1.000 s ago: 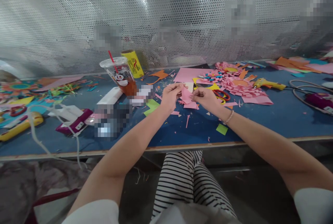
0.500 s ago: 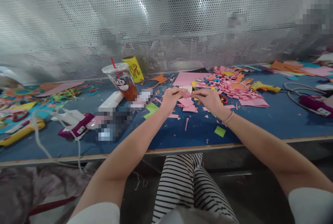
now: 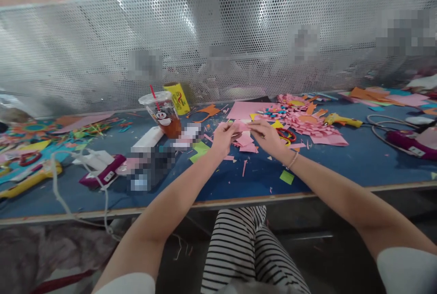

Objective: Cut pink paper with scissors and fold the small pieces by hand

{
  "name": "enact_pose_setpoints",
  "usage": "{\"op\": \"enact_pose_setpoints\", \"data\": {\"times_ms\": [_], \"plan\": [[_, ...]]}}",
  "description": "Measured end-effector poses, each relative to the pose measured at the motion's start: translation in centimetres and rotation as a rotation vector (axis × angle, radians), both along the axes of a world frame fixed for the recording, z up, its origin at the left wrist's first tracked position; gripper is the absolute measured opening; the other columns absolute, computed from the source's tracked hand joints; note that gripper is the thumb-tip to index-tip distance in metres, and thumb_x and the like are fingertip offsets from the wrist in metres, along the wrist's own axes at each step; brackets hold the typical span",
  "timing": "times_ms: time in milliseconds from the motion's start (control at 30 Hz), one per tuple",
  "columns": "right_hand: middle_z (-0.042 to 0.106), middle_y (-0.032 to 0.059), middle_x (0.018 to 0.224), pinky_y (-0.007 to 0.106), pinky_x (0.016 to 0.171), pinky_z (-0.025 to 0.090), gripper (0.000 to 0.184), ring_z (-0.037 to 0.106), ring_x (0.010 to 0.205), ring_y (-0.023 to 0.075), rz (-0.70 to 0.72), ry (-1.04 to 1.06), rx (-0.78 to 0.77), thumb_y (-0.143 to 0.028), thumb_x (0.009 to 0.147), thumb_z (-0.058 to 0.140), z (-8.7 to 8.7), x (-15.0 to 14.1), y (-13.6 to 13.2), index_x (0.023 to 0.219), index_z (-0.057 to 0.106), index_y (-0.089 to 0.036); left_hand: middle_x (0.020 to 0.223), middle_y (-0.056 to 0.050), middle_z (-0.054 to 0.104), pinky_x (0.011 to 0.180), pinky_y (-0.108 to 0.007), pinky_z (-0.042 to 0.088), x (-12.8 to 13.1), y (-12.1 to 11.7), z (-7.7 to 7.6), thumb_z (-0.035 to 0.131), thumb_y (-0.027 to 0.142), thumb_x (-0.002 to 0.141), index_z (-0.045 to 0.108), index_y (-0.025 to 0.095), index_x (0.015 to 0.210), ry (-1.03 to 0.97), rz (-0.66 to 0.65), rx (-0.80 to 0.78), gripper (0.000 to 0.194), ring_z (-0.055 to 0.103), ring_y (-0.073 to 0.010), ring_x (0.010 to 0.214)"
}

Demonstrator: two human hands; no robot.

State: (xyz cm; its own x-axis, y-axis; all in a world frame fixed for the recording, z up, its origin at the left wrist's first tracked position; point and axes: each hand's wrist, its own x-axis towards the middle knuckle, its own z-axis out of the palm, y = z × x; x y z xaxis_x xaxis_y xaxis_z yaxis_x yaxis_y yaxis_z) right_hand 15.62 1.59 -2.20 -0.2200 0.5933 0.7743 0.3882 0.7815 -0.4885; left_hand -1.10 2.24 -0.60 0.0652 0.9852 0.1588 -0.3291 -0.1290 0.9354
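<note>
Between my two hands is a small piece of pink paper (image 3: 241,126), held above the blue table. The fingers of my left hand (image 3: 223,138) are closed on its left side. My right hand (image 3: 268,135) pinches its right edge with thumb and forefinger. More pink paper pieces (image 3: 246,141) lie just beneath. Red-and-yellow scissors (image 3: 287,135) rest beside my right hand, partly hidden by it. Behind the hands is a larger pink sheet (image 3: 239,110). To the right sit fringed pink paper flowers (image 3: 309,123).
A plastic drink cup (image 3: 164,114) with a red straw stands left, before a yellow roll (image 3: 177,98). Yellow glue guns lie right (image 3: 343,120) and far left (image 3: 32,179), with cables. A perforated metal screen (image 3: 205,25) rises behind the blue table (image 3: 327,166).
The view has tilted up slightly, so the scene sits lower. My hands stay on the pink paper and have come a little closer together; more of the scissors shows.
</note>
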Motion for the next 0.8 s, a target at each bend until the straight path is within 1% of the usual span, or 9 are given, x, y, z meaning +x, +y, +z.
{"op": "enact_pose_setpoints", "data": {"times_ms": [67, 167, 233, 333, 467, 533, 633, 733, 800], "plan": [[0.067, 0.0084, 0.096, 0.036, 0.085, 0.051, 0.019, 0.063, 0.094, 0.0188, -0.013, 0.112, -0.173, -0.027, 0.079, 0.057, 0.24, 0.45, 0.08, 0.093, 0.067, -0.019, 0.066, 0.0, 0.06, 0.062, -0.025, 0.051, -0.23, 0.2, -0.03, 0.076, 0.037, 0.056, 0.062, 0.014, 0.074, 0.076, 0.014, 0.017, 0.032, 0.061, -0.0103, 0.059], [0.068, 0.008, 0.084, 0.035, 0.072, 0.055, 0.027, 0.067, 0.077, 0.0193, 0.067, 0.241, -0.486, -0.037, 0.073, 0.063, 0.36, 0.93, 0.39, 0.089, 0.065, -0.016, 0.063, 0.0, 0.06, 0.057, -0.025, 0.05, -0.32, 0.19, 0.08, 0.075, 0.041, 0.057, 0.063, 0.013, 0.076, 0.16, 0.009, 0.04, 0.036, 0.062, -0.0122, 0.055], [0.068, 0.0057, 0.075, 0.032, 0.066, 0.055, 0.029, 0.067, 0.07, 0.0181, 0.126, 0.257, -0.593, -0.041, 0.069, 0.066, 0.33, 0.83, 0.5, 0.084, 0.064, -0.016, 0.062, 0.0, 0.061, 0.059, -0.026, 0.051, -0.2, 0.03, 0.17, 0.075, 0.042, 0.058, 0.063, 0.013, 0.076, 0.177, -0.011, 0.042, 0.036, 0.062, -0.0124, 0.055], [0.065, 0.0023, 0.065, 0.027, 0.06, 0.054, 0.028, 0.065, 0.061, 0.0146, 0.137, 0.253, -0.608, -0.043, 0.066, 0.068, 0.48, 0.4, 0.33, 0.072, 0.062, -0.015, 0.062, -0.001, 0.062, 0.062, -0.026, 0.052, 0.03, -0.19, 0.21, 0.075, 0.039, 0.058, 0.063, 0.013, 0.076, 0.161, -0.059, 0.042, 0.034, 0.063, -0.012, 0.056], [0.063, 0.0011, 0.06, 0.026, 0.058, 0.053, 0.027, 0.061, 0.055, 0.0117, 0.11, 0.28, -0.614, -0.042, 0.066, 0.067, 0.95, 0.26, -0.13, 0.07, 0.061, -0.015, 0.064, -0.001, 0.065, 0.065, -0.027, 0.052, 0.15, -0.16, 0.07, 0.079, 0.029, 0.053, 0.064, 0.014, 0.077, 0.077, -0.092, 0.004, 0.032, 0.062, -0.011, 0.057], [0.063, 0.0014, 0.061, 0.027, 0.061, 0.054, 0.028, 0.062, 0.057, 0.0119, 0.12, 0.318, -0.637, -0.042, 0.065, 0.068, 1.0, 0.32, -0.15, 0.07, 0.06, -0.016, 0.068, -0.002, 0.067, 0.066, -0.026, 0.051, 0.13, -0.08, -0.05, 0.08, 0.027, 0.051, 0.063, 0.014, 0.075, 0.045, -0.112, -0.043, 0.032, 0.062, -0.0106, 0.058], [0.062, 0.0005, 0.064, 0.029, 0.067, 0.054, 0.033, 0.064, 0.062, 0.0132, 0.175, 0.409, -0.679, -0.044, 0.059, 0.072, 0.72, 0.23, 0.05, 0.069, 0.058, -0.017, 0.071, -0.005, 0.068, 0.065, -0.025, 0.05, 0.1, 0.08, -0.22, 0.079, 0.029, 0.054, 0.064, 0.013, 0.073, 0.018, -0.113, -0.097, 0.029, 0.063, -0.01, 0.06], [0.061, -0.0005, 0.065, 0.031, 0.07, 0.054, 0.036, 0.064, 0.066, 0.0144, 0.219, 0.429, -0.704, -0.045, 0.056, 0.074, 0.36, 0.02, 0.17, 0.07, 0.055, -0.017, 0.068, -0.005, 0.068, 0.065, -0.024, 0.05, 0.1, 0.18, -0.28, 0.078, 0.032, 0.055, 0.066, 0.012, 0.069, 0.006, -0.065, -0.086, 0.027, 0.062, -0.0098, 0.06], [0.06, 0.0002, 0.068, 0.03, 0.069, 0.053, 0.034, 0.063, 0.067, 0.0142, 0.215, 0.378, -0.678, -0.044, 0.06, 0.072, 0.3, -0.04, 0.12, 0.073, 0.055, -0.017, 0.066, -0.005, 0.067, 0.066, -0.026, 0.05, 0.12, 0.15, -0.23, 0.078, 0.034, 0.054, 0.066, 0.012, 0.067, 0.029, -0.042, -0.051, 0.028, 0.062, -0.0102, 0.058]]}}
